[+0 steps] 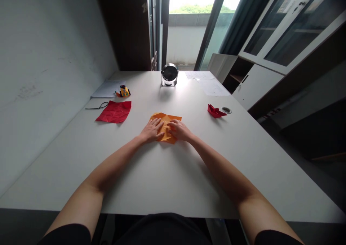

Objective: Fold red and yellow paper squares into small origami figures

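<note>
A creased sheet of orange origami paper lies on the white table, its corners uneven and partly lifted. My left hand rests flat on its left side, fingers spread. On the right side of the sheet sits my right hand, its fingers bent a little and their tips touching the paper. Both hands cover part of the sheet, so some of its folds are hidden. To the left is a creased red paper square; to the right, a folded red paper boat.
A round black-and-silver device on a stand is at the back. A small yellow toy vehicle, a black cable tie and white papers lie at left. Beside the boat is a round cable hole; more sheets lie behind it.
</note>
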Motion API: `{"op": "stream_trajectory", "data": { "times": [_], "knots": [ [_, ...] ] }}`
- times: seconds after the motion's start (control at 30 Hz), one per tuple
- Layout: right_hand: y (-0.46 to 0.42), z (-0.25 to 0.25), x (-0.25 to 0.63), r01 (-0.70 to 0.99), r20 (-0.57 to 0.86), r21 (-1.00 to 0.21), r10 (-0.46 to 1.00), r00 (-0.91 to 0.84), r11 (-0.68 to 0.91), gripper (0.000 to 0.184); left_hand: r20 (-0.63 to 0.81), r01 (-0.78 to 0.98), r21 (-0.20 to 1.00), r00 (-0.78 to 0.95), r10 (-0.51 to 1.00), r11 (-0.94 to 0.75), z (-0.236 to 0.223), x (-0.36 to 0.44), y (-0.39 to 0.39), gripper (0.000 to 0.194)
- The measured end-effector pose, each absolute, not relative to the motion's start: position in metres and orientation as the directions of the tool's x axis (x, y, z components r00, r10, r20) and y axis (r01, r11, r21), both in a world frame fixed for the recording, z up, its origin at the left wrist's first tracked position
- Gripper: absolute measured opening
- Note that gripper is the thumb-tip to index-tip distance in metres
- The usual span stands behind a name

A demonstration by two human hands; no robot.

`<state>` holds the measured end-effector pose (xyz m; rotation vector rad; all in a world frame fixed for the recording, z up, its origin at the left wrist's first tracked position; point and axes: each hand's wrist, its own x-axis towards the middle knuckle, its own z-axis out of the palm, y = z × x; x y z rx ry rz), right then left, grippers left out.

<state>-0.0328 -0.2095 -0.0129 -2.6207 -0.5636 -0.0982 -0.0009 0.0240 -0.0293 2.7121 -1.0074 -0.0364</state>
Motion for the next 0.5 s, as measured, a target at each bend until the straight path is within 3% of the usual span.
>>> {"op": "stream_trajectory", "data": {
  "times": [0.27,0.4,0.5],
  "knots": [
    [-0.208,-0.024,-0.029,0.424,0.030,-0.262,0.432,0.901,-0.867,0.068,-0.027,-0.550,0.255,0.818,-0.575,-0.795,-0.034,0.003,0.019,0.079],
    [-0.221,-0.027,-0.024,0.447,-0.004,-0.237,0.461,0.888,-0.863,0.076,0.044,-0.598,0.234,0.795,-0.606,-0.767,-0.032,0.011,0.029,0.064],
    [-0.231,-0.028,-0.021,0.460,-0.002,-0.251,0.476,0.880,-0.852,0.082,0.127,-0.627,0.241,0.777,-0.616,-0.741,-0.030,0.018,0.042,0.068]
  ]
}}
